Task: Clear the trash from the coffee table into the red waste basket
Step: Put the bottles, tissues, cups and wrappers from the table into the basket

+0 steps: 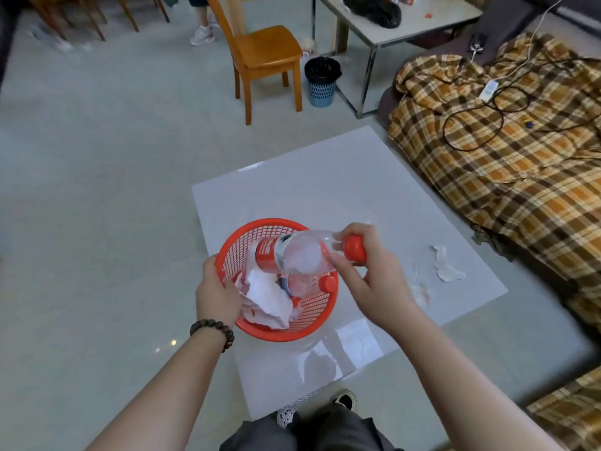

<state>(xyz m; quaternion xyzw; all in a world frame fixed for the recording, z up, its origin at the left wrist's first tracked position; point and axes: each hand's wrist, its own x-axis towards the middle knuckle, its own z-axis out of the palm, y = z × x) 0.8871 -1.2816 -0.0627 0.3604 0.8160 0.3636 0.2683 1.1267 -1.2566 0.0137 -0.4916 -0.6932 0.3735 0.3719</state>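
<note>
- Fingers (338,260) of the right hand (374,281) are pinched around the neck of a clear plastic bottle (299,255), just under its red cap (355,248).
- The bottle lies tilted over the red waste basket (312,315), base toward the far rim.
- The left hand (217,296) clasps the basket's near-left rim.
- Inside: crumpled paper (270,296) and, apparently, another bottle.
- Torn paper scraps (445,265) lie on the table (325,190), to the right.

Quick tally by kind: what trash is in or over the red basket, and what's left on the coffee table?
Plastic bottles: 2, one held over the red basket by the right hand, bottle, one inside
Crumpled paper in basket: 1 wad
Paper scraps on table: 2
Total: 5
</note>
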